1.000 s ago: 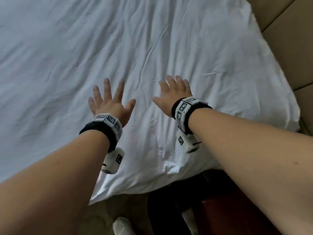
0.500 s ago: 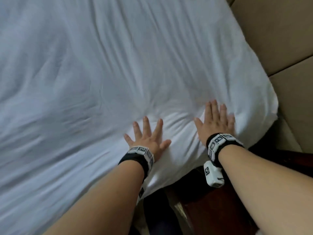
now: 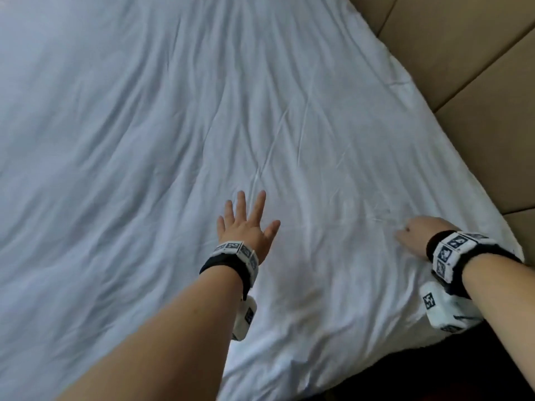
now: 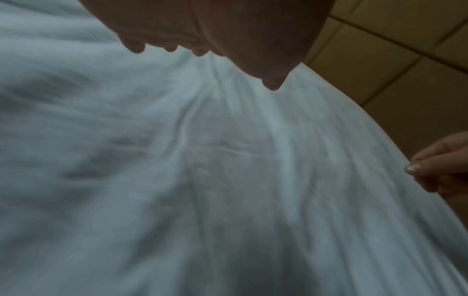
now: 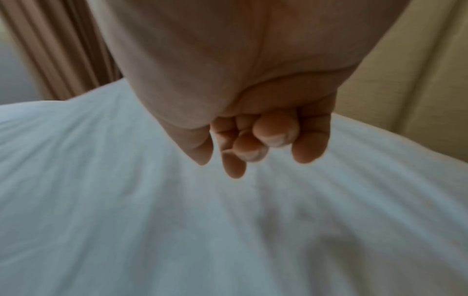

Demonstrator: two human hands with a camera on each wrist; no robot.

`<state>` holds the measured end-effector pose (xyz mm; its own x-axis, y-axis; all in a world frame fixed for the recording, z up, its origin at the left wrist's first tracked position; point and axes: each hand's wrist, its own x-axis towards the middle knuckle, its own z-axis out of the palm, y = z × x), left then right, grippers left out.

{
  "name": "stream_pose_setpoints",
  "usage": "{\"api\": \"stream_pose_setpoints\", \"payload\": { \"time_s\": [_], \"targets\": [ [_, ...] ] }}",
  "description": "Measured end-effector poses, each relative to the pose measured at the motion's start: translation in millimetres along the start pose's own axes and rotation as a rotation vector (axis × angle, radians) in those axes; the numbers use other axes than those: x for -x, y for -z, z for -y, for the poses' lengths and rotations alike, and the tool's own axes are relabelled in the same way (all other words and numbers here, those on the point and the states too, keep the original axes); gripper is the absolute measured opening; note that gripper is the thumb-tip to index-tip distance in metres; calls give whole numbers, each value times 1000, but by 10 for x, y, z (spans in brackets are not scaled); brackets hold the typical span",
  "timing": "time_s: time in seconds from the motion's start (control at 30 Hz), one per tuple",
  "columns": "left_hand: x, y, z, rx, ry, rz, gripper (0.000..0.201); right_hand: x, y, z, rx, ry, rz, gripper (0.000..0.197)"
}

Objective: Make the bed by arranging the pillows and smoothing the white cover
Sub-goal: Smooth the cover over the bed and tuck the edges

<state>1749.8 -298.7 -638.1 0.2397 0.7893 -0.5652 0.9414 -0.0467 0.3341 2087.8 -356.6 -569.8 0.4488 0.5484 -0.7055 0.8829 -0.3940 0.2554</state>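
Near the bed's corner, seen from the head, the left hand [image 3: 246, 227] is spreading open over the cover [image 3: 173, 111], likely sweeping creases flat; the right hand [image 3: 417, 235] is sitting by the edge. Left wrist: its fingers [image 4: 136, 47] are reaching straight. Right wrist: fingers [image 5: 274, 132] are curling in, gripping nothing.

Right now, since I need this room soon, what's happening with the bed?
A person is making it, working on the white cover near one corner. Their left hand is spread flat over the cover. Their right hand sits by the edge with its fingers curled, and no cloth is visible in them. The cover shows creases, and no pillows are in view.
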Motion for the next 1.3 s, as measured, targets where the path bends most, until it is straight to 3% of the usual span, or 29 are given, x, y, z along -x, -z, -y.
{"api": "stream_pose_setpoints", "payload": {
  "time_s": [0.2, 0.27, 0.4, 0.5, 0.67, 0.77, 0.87, 0.97, 1.3],
  "targets": [
    [-333, 919, 1620, -17, 185, -174, 75, -53, 788, 2103, -20, 309, -226, 39],
    [-396, 1176, 2212, -23, 256, -213, 75, -65, 851, 2856, -19, 427, -304, 47],
    [-475, 1430, 3116, -16, 369, -271, 77, -138, 859, 4106, 219, 672, -488, 71],
    [-541, 1309, 3429, 5, 379, -277, 77, -191, 747, 4830, 297, 733, -498, 83],
    [-819, 1142, 3454, 12, 266, -346, 77, -174, 438, 5638, 226, 800, -493, 87],
    [-922, 993, 3384, -21, 203, -253, 79, -327, 243, 5663, 179, 697, -358, 89],
    [-836, 526, 3172, -113, 172, -100, 86, -510, -96, 5235, 166, 601, -247, 89],
    [-688, 127, 2944, -154, 210, -115, 90, -550, -361, 4835, 172, 550, -226, 89],
    [-202, -404, 2402, -144, 247, -72, 87, -415, -782, 3984, 117, 476, -189, 89]
  ]
}}
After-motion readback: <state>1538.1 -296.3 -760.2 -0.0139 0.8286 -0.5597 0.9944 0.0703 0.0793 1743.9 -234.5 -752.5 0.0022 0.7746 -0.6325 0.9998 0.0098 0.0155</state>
